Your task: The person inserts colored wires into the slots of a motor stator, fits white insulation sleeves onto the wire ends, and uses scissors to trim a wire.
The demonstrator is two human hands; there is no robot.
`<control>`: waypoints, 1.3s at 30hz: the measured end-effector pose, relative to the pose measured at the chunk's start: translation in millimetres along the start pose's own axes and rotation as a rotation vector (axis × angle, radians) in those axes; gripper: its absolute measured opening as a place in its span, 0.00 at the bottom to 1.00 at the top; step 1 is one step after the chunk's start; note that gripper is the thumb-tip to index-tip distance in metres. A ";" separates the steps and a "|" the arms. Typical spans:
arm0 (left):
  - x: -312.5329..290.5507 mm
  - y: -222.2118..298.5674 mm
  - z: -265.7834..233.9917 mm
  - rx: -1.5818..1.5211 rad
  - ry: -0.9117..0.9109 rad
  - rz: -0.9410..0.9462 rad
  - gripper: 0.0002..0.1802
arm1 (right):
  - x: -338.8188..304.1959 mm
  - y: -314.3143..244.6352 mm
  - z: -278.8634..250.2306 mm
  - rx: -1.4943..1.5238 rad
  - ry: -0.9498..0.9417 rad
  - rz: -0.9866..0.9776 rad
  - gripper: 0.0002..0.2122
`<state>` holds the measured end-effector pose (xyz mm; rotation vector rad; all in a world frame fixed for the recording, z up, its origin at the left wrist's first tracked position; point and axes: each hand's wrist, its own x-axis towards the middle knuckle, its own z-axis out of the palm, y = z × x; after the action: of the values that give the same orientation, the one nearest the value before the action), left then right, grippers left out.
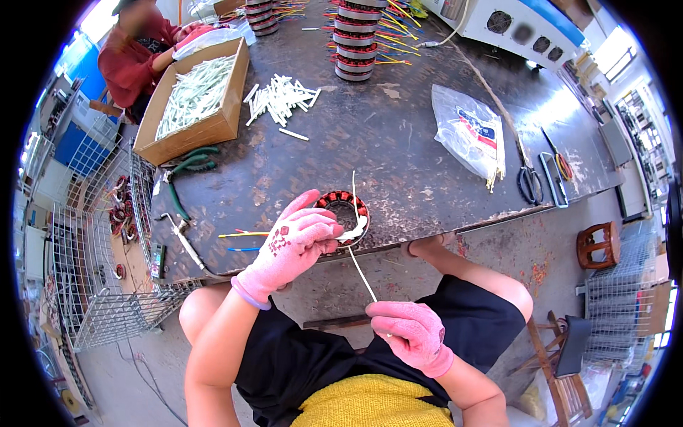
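A ring-shaped motor stator [363,211] with red windings lies at the table's near edge. My left hand [299,238], in a pink glove, presses closed fingers on its near left side. White sleeving [353,233] sits on the ring beside my fingertips, and red, yellow and blue lead wires [244,235] stick out to the left. Below the table edge, my pink-gloved right hand [413,334] is closed on a thin white cord [361,274], which runs straight up to the stator. Another end of cord [354,186] stands up over the ring's far side.
A cardboard box [231,107] of white tubes stands back left, near loose tubes [277,99]. Green-handled pliers [176,196] and a white-handled tool [186,245] lie left. Stacked stators [354,50] rise behind; a plastic bag [455,121] and scissors [529,185] lie right. A co-worker [128,64] sits far left.
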<state>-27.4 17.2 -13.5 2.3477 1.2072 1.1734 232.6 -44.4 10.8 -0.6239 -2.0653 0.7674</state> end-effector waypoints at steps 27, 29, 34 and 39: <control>1.6 3.7 -3.8 0.032 -0.040 -0.006 0.13 | 14.2 8.6 22.0 0.006 0.027 0.099 0.13; -0.7 0.0 -0.1 0.060 -0.012 -0.022 0.10 | 16.7 15.3 31.6 0.063 0.043 0.166 0.13; 2.9 10.4 -0.8 0.126 -0.026 -0.189 0.09 | 16.5 40.1 41.5 0.222 0.068 0.325 0.10; -5.0 5.1 1.7 0.212 -0.099 -0.153 0.08 | 21.8 46.4 49.4 0.109 0.137 0.311 0.10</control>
<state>-25.0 10.4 -14.6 2.3772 1.5108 0.9087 187.2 -12.7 -33.8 -0.9231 -1.8104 0.9776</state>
